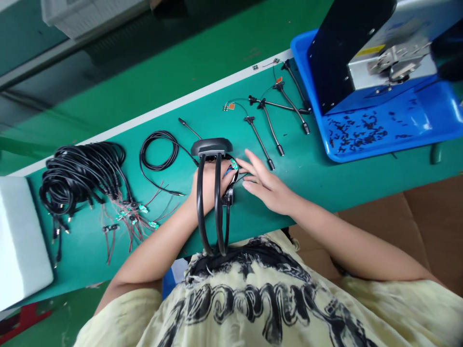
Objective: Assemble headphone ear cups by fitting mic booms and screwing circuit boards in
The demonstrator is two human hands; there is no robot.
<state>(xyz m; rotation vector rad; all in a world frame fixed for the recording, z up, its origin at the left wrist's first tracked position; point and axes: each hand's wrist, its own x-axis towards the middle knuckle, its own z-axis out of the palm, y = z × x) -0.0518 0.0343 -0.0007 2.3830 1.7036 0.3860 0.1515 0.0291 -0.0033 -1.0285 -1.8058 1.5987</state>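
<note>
My left hand [211,180] is closed round part of a black headset [219,202], whose two curved bands run toward my body. A dark pad [211,146] sits at the far end of the bands. By the left fingertips a small green circuit board [234,164] shows, with thin wires around it. My right hand [267,185] is just right of the board, its fingers stretched out and apart, with nothing visibly held. Whether its fingertips touch the board or wires, I cannot tell. A coiled black cable [159,150] lies left of the headset.
Several microphone booms [269,127] lie on the green table [202,231]. At the left are a heap of black cables [83,176], wired boards [132,217] and a white foam block [21,241]. A blue tray [333,156] with small black pieces and a machine [347,53] stands at right.
</note>
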